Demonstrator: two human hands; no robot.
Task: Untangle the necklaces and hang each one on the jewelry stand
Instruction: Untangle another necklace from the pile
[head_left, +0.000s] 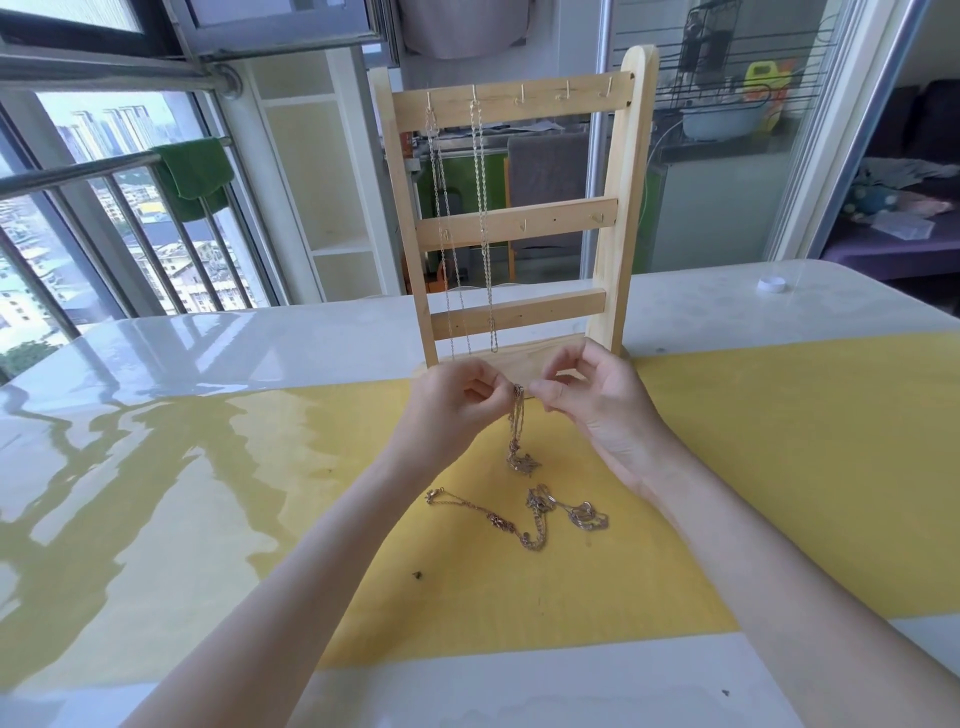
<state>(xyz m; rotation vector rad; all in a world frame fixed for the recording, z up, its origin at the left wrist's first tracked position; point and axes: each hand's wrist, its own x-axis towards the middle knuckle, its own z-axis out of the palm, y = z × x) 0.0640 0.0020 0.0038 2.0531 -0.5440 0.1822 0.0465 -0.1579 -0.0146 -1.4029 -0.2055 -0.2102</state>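
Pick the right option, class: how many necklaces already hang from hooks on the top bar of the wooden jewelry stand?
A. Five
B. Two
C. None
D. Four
B: two chains, the left necklace and the necklace beside it, hang from the two leftmost hooks of the jewelry stand; the other top hooks are bare, and both hands, left hand and right hand, hold a tangled chain.
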